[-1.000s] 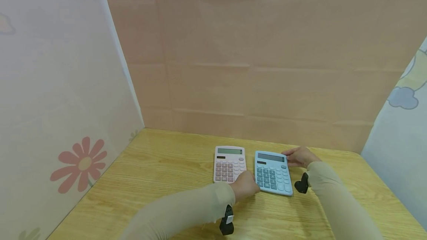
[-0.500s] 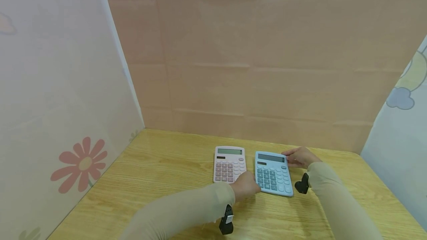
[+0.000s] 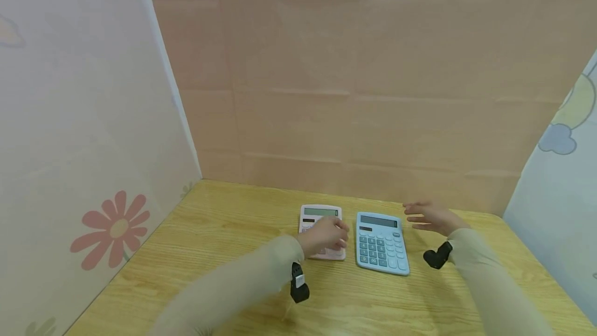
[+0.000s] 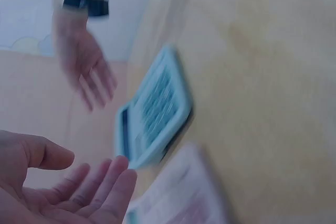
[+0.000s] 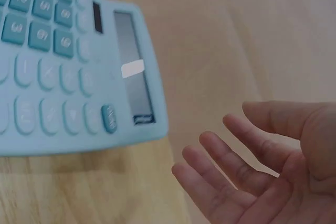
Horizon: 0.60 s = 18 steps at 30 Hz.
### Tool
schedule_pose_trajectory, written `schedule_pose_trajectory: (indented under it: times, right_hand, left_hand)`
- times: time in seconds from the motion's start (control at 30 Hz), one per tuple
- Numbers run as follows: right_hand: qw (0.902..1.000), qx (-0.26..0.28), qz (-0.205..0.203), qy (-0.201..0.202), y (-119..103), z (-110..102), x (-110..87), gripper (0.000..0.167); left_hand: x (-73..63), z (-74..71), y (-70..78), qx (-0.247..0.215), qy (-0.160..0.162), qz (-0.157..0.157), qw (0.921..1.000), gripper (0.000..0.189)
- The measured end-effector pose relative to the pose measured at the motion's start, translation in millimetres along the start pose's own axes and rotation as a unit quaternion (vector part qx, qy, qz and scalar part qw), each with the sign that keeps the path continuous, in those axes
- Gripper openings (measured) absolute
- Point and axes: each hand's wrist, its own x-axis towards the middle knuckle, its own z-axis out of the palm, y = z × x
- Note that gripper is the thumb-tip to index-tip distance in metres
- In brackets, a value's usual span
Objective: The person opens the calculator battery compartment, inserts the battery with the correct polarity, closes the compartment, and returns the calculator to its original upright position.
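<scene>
Two calculators lie side by side on the wooden table, screens toward the back. The blue calculator (image 3: 380, 245) is on the right, with a 0 on its display. In the head view my left hand (image 3: 323, 235) is over the pink calculator (image 3: 322, 212), covering many of its keys. The left wrist view shows that hand (image 4: 79, 187) with fingers relaxed and nothing in them. My right hand (image 3: 434, 218) is apart from the blue calculator, off its upper right corner. In the right wrist view the fingers of this hand (image 5: 257, 166) are spread and hold nothing.
The wooden table (image 3: 224, 232) meets a tan covered wall (image 3: 289, 92) at the back. A pale wall (image 3: 93, 118) with a red flower print stands at the left, and another printed wall (image 3: 559, 180) at the right. Each wrist wears a black camera (image 3: 299, 283).
Both hands have let go of the blue calculator. My left hand has moved left and up over the pink calculator; my right hand has drawn away to the right. The calculators stay put.
</scene>
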Motion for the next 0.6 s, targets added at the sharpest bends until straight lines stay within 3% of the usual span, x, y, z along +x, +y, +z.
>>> schedule_pose_trajectory:
  times: [0.13,0.2,0.3,0.47,0.6]
  right_hand:
    - [0.9991,-0.007,-0.040,0.014,-13,-2,-8.9,0.055]
    - [0.9977,-0.011,-0.062,0.025,-20,-2,-14.5,0.055]
    - [0.9941,-0.020,-0.097,0.044,-34,-1,-24.7,0.054]
    - [0.9839,-0.045,-0.147,0.091,-58,5,-43.1,0.052]
    - [0.9708,-0.103,-0.163,0.143,-72,14,-56.3,0.050]
  left_hand:
    - [4.9,-41.8,8.6,0.095,0.047,0.069,0.9919,0.028]
    - [6.3,-59.3,12.6,0.135,0.074,0.082,0.9847,0.031]
    - [7.2,-82.4,20.1,0.159,0.100,0.091,0.9779,0.033]
    - [4.1,-112.4,36.9,0.180,0.155,0.125,0.9633,0.033]
    - [-1.9,-123.5,43.1,0.228,0.195,0.133,0.9446,0.035]
